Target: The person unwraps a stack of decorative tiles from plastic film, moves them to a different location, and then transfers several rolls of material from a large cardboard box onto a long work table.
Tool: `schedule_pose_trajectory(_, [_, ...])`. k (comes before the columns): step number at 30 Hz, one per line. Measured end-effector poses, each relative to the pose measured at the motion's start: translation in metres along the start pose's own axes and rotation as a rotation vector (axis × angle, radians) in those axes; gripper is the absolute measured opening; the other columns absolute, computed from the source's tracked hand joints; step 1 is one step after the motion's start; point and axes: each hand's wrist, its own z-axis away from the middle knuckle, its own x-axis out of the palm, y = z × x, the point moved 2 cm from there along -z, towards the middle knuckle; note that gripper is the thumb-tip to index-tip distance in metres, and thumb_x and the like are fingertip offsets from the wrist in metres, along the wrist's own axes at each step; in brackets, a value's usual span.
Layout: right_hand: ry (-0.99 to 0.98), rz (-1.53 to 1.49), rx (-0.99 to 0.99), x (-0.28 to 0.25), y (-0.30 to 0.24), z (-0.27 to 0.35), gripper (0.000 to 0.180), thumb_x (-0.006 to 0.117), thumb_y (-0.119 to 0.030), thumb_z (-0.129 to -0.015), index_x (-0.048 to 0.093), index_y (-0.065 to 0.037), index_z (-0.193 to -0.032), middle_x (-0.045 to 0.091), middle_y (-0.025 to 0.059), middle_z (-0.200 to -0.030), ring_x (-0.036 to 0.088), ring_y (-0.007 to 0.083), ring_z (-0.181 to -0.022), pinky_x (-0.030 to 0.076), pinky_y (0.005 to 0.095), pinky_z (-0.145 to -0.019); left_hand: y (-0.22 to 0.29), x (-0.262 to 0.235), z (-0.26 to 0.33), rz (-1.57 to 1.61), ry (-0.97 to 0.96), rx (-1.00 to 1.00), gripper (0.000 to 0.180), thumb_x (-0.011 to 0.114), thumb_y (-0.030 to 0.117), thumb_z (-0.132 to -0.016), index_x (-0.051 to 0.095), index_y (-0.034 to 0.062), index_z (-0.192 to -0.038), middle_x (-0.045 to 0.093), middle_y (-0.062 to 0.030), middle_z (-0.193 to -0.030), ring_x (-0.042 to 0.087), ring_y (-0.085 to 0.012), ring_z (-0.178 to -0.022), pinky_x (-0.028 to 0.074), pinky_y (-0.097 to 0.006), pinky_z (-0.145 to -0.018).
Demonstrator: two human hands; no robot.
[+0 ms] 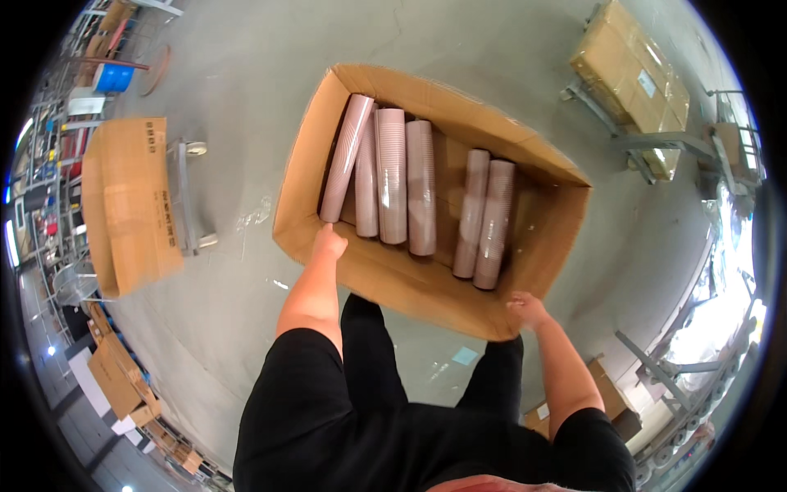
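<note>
A large open cardboard box (pixel 402 287) is in front of me, tilted a little in view. Inside it lie several long mauve cylinders (pixel 392 176), ribbed and shiny as if wrapped in clear film. Most are side by side on the left; a pair of cylinders (pixel 495 225) lies farther right, with bare cardboard between the groups. My left hand (pixel 330 243) is closed over the near-left edge of the box, beside the lower end of the leftmost cylinder. At the near-right corner my right hand (pixel 527 309) grips the rim, its fingers curled inward.
To the left, another cardboard box (pixel 131 205) stands by a metal-framed cart (pixel 187 197) with wheels. A film-wrapped carton (pixel 635 70) rests on a cart at the far right. Grey floor (pixel 238 156) surrounds the box. Metal frames and a carton (pixel 602 398) are at the near right.
</note>
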Motion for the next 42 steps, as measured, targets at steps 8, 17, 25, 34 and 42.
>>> schedule_pose_trajectory(8, [-0.399, -0.454, -0.322, 0.249, -0.249, -0.2, 0.057, 0.064, -0.029, -0.091, 0.047, -0.006, -0.14, 0.057, 0.0128, -0.133, 0.057, 0.0237, -0.115, 0.046, 0.0341, -0.098, -0.037, 0.045, -0.249, -0.055, 0.033, 0.094, 0.078, 0.078, 0.019, -0.07, 0.042, 0.0003, -0.136, 0.051, -0.0254, -0.134, 0.05, -0.0382, -0.123, 0.043, -0.042, -0.104])
schedule_pose_trajectory(17, [0.565, -0.33, 0.032, 0.34, -0.398, -0.313, 0.079, 0.072, -0.028, -0.077, 0.036, 0.004, -0.14, 0.037, 0.0261, -0.136, 0.035, 0.0424, -0.126, 0.03, 0.0476, -0.109, -0.039, 0.098, -0.317, 0.226, 0.138, 0.287, 0.098, 0.088, 0.026, -0.057, 0.038, -0.0008, -0.136, 0.055, -0.0232, -0.127, 0.055, -0.0351, -0.117, 0.045, -0.042, -0.099])
schedule_pose_trajectory(25, [0.447, -0.085, -0.021, 0.354, -0.38, -0.313, 0.114, 0.082, -0.032, -0.067, 0.011, -0.004, -0.151, 0.028, 0.0199, -0.147, 0.027, 0.0397, -0.136, 0.024, 0.0446, -0.114, -0.066, 0.111, -0.325, 0.418, -0.027, 0.295, 0.103, 0.088, 0.021, -0.062, 0.029, -0.0006, -0.144, 0.047, -0.0181, -0.136, 0.049, -0.0279, -0.123, 0.041, -0.038, -0.102])
schedule_pose_trajectory(34, [0.056, -0.228, -0.042, 0.305, -0.362, -0.313, 0.111, 0.079, -0.027, -0.067, 0.011, -0.001, -0.151, 0.038, 0.0236, -0.144, 0.043, 0.0394, -0.129, 0.04, 0.0413, -0.106, -0.051, 0.083, -0.276, 0.486, -0.24, 0.135, 0.098, 0.085, 0.024, -0.067, 0.03, -0.0034, -0.143, 0.047, -0.0189, -0.137, 0.047, -0.0287, -0.125, 0.038, -0.039, -0.105])
schedule_pose_trajectory(42, [-0.875, -1.797, -0.065, 0.163, -0.304, -0.145, 0.08, 0.073, -0.03, -0.077, 0.037, 0.0, -0.142, 0.054, 0.0187, -0.133, 0.054, 0.033, -0.12, 0.04, 0.0472, -0.106, 0.053, -0.057, -0.08, 1.099, -0.62, -0.213, 0.073, 0.068, 0.043, -0.085, 0.039, 0.0016, -0.139, 0.057, -0.0145, -0.123, 0.059, -0.0268, -0.108, 0.051, -0.04, -0.089])
